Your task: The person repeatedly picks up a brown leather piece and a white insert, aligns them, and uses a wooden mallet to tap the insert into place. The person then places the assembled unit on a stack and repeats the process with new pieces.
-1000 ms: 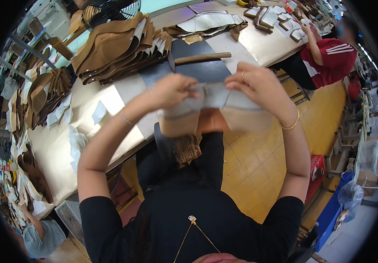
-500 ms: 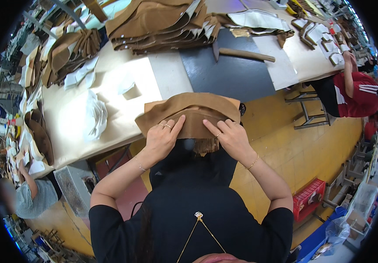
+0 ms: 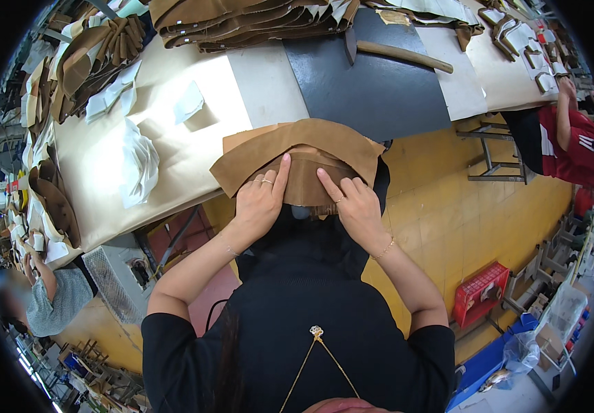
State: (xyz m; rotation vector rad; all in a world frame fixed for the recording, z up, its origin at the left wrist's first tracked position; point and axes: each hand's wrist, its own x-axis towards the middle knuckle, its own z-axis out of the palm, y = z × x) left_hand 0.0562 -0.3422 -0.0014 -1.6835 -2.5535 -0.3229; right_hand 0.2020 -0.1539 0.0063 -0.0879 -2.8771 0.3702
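Just in front of my body, by the table's near edge, is a curved brown leather panel [image 3: 304, 141]. Its upper strip bows away from the lower part, leaving an arched gap with a lighter layer inside. My left hand [image 3: 262, 196] grips the left side, index finger stretched up to the rim of the gap and the other fingers curled. On the right side my right hand [image 3: 357, 210] does the same, its index finger pointing inward along the seam. Both thumbs are hidden. Under the panel a rounded dark post end [image 3: 300, 212] shows partly.
A hammer [image 3: 403, 55] lies on the dark board [image 3: 372, 96]. Stacked brown panels [image 3: 248, 24] sit at the back of the table, white pieces [image 3: 138, 165] at left. Co-workers sit at far left and right. A red crate [image 3: 479, 292] stands on the floor at right.
The gap between the panel's upper strip and lower part has widened, with both index fingers at its lower edge. The whole view has shifted, so the table things appear higher.
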